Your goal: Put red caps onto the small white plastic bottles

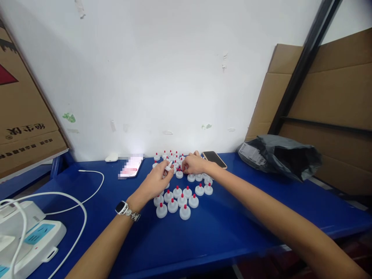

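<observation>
A white nozzle cap point(169, 167), its pointed spout bare of any red tip, is held tilted between the thumb and fingers of my left hand point(156, 180). Just to the right, my right hand point(195, 163) reaches in among the caps with its fingers pinched together. Whatever is between those fingertips is hidden. Close below them stands a white cap with a red tip point(179, 174). Many similar red-tipped caps point(182, 200) stand upright on the blue table point(221, 232), some nearer me and others behind my hands, which partly cover them.
A dark-screened phone point(214, 159) lies behind my right wrist; a lit phone point(132, 166) is at left. A white case point(112, 157) sits near the wall. White cables and a power strip point(43, 240) occupy the left front. A grey plastic bag point(279, 155) lies at right.
</observation>
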A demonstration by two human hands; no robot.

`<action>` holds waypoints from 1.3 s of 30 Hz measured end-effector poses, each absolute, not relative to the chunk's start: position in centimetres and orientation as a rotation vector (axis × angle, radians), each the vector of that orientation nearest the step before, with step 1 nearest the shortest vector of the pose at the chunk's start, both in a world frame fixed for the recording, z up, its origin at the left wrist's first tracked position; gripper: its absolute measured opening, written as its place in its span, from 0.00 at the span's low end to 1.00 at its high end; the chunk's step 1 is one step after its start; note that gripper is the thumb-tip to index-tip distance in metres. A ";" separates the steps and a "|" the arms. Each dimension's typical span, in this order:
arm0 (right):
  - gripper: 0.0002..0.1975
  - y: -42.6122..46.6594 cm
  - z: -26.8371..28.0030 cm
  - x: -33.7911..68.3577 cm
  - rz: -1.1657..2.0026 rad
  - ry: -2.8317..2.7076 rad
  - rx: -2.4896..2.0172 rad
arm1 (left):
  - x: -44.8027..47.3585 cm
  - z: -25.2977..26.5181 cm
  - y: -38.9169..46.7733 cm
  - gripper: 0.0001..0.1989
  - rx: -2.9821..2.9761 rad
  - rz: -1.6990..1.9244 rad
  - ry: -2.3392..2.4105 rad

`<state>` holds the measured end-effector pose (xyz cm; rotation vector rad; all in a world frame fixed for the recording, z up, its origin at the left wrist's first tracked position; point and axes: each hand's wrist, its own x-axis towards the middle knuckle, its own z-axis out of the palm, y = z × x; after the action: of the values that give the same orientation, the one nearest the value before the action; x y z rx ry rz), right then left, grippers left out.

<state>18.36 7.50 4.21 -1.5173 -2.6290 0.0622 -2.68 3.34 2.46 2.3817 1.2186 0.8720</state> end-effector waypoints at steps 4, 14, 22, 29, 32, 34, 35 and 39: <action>0.04 7.6 4.0 18.4 0.126 -2.576 -1.537 | -2.7 2.7 3.2 0.14 2.372 0.849 1.202; 0.09 2.9 3.8 17.6 0.508 -1.995 -1.115 | -2.8 2.4 3.0 0.12 2.498 0.839 1.131; 0.11 1.9 2.5 17.2 0.799 -1.796 -0.956 | -2.3 3.3 1.6 0.12 2.694 0.784 1.058; 0.11 1.3 3.3 18.0 0.613 -1.885 -1.004 | -2.2 3.8 0.9 0.09 2.811 0.739 1.020; 0.13 0.9 4.1 18.4 0.726 -1.911 -0.964 | -2.2 4.0 0.6 0.08 2.798 0.719 0.989; 0.14 0.6 4.5 18.6 0.781 -1.918 -0.926 | -2.2 4.1 0.4 0.08 2.779 0.717 0.965; 0.14 0.5 4.6 18.5 0.794 -1.918 -0.907 | -2.1 4.1 0.3 0.08 2.768 0.721 0.955; 0.16 0.1 4.4 18.1 0.718 -1.892 -0.896 | -1.6 4.1 0.0 0.07 2.746 0.769 0.938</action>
<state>18.07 0.08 4.38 -0.8956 -1.8921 0.7175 -1.61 -0.04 4.07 2.7461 0.9384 0.7691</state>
